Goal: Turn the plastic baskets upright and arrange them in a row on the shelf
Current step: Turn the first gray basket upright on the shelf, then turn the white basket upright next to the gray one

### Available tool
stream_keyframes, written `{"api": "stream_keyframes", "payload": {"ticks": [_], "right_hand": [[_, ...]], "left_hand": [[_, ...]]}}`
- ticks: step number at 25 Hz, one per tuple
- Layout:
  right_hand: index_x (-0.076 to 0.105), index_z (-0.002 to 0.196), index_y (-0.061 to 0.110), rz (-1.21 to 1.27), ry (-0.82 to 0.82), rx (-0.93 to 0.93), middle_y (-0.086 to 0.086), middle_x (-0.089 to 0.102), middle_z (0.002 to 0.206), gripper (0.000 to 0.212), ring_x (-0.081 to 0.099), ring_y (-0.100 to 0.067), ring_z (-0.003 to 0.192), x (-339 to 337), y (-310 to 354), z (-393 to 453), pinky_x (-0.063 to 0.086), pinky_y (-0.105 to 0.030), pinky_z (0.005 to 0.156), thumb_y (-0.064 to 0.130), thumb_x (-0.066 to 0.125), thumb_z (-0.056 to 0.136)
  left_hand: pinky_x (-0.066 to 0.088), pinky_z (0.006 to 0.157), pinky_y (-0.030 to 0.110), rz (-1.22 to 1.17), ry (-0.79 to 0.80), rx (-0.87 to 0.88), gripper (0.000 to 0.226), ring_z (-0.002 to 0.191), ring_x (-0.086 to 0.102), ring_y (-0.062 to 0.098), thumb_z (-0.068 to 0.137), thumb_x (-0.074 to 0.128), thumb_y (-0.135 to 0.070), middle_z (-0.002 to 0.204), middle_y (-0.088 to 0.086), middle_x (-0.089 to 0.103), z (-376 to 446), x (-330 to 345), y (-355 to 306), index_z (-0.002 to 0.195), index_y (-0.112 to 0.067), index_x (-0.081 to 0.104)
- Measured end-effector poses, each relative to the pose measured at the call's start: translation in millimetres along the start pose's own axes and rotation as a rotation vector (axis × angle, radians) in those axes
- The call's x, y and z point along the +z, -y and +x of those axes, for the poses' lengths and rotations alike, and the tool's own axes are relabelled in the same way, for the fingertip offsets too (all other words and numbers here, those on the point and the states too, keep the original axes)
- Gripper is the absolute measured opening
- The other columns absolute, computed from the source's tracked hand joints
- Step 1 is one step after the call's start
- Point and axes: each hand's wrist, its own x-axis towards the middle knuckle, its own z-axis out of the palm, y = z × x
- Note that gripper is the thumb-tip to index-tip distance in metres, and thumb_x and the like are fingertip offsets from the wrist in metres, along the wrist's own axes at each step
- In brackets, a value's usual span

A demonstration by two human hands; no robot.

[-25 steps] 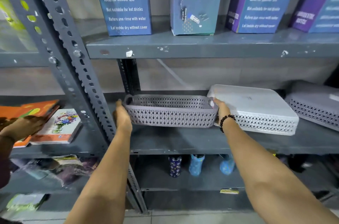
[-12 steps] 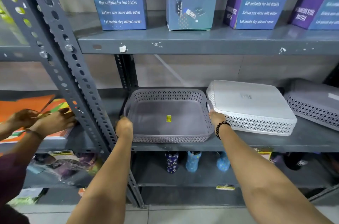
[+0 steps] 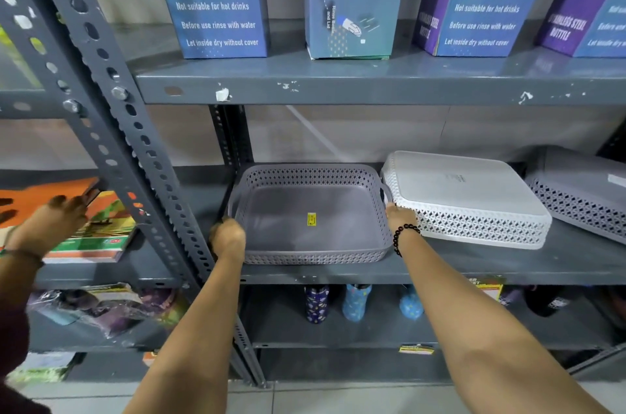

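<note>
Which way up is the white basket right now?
Upside down. The white basket shows its solid flat base on top, rim down on the shelf, unlike the grey basket beside it, open side up.

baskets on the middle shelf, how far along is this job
One looks done: the grey basket sits open side up on the shelf. It is in hand: the left hand and right hand grip its two ends. Left to do: the white basket beside it and the grey basket at the right edge both lie bottom up, so each needs flipping and lining up.
</note>
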Motion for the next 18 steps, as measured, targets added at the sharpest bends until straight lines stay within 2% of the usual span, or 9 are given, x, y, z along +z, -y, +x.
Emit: {"api": "stream_keyframes", "payload": {"ticks": [2, 4, 6, 8, 10, 15, 18], "right_hand": [[0.042, 0.055, 0.004, 0.007, -0.069, -0.013, -0.011, 0.049, 0.067, 0.045, 0.048, -0.021, 0.076, -3.4, 1.4, -4.6, 0.042, -0.031, 0.070, 0.026, 0.050, 0.093], [0.042, 0.048, 0.007, 0.004, -0.167, -0.065, -0.006, 0.045, 0.052, 0.049, 0.049, -0.023, 0.063, -10.8, 4.8, -9.7, 0.040, -0.027, 0.062, 0.028, 0.053, 0.090], [0.039, 0.043, 0.013, -0.017, -0.236, -0.134, -0.003, 0.042, 0.047, 0.052, 0.044, -0.022, 0.048, -20.6, 11.7, -12.3, 0.037, -0.024, 0.057, 0.030, 0.054, 0.090], [0.034, 0.042, 0.014, -0.034, -0.278, -0.194, -0.003, 0.039, 0.045, 0.055, 0.040, -0.022, 0.046, -35.2, 17.6, -11.3, 0.031, -0.022, 0.048, 0.029, 0.053, 0.092], [0.032, 0.042, 0.015, -0.058, -0.313, -0.241, -0.003, 0.037, 0.045, 0.056, 0.042, -0.024, 0.052, -53.2, 19.6, -7.2, 0.028, -0.023, 0.045, 0.030, 0.051, 0.092], [0.028, 0.043, 0.014, -0.081, -0.408, -0.337, -0.004, 0.033, 0.044, 0.056, 0.033, -0.020, 0.042, -113.2, 17.2, 21.8, 0.031, -0.026, 0.055, 0.026, 0.051, 0.093], [0.029, 0.044, 0.013, -0.107, -0.442, -0.358, -0.004, 0.034, 0.045, 0.054, 0.043, -0.027, 0.057, -156.8, 14.5, 54.6, 0.030, -0.026, 0.057, 0.023, 0.051, 0.092]], "left_hand": [[0.041, 0.099, 0.048, -0.070, -0.070, 0.058, 0.038, 0.121, 0.050, 0.043, 0.100, 0.027, -0.007, 0.129, 0.033, 0.052, -16.6, -0.3, -4.0, 0.126, 0.011, 0.049], [0.046, 0.090, 0.046, -0.177, -0.157, 0.143, 0.041, 0.108, 0.059, 0.044, 0.100, 0.031, -0.016, 0.116, 0.033, 0.062, -28.6, 4.8, -12.2, 0.113, 0.011, 0.058], [0.048, 0.082, 0.043, -0.216, -0.176, 0.258, 0.041, 0.099, 0.064, 0.041, 0.099, 0.032, -0.019, 0.106, 0.030, 0.066, -36.1, 14.9, -25.6, 0.108, 0.007, 0.061], [0.047, 0.080, 0.042, -0.219, -0.118, 0.349, 0.038, 0.097, 0.063, 0.040, 0.099, 0.031, -0.018, 0.106, 0.027, 0.066, -50.8, 29.5, -47.0, 0.110, 0.005, 0.059], [0.046, 0.083, 0.042, -0.237, -0.047, 0.433, 0.036, 0.101, 0.061, 0.040, 0.100, 0.031, -0.017, 0.110, 0.028, 0.065, -71.2, 51.2, -70.1, 0.111, 0.005, 0.058], [0.045, 0.084, 0.041, -0.200, 0.163, 0.555, 0.039, 0.105, 0.060, 0.042, 0.101, 0.032, -0.019, 0.112, 0.031, 0.064, -128.1, 124.6, -127.5, 0.108, 0.008, 0.059], [0.044, 0.088, 0.042, -0.126, 0.235, 0.622, 0.039, 0.109, 0.058, 0.043, 0.100, 0.033, -0.019, 0.117, 0.033, 0.062, -159.2, 172.1, -165.1, 0.111, 0.007, 0.060]]}}
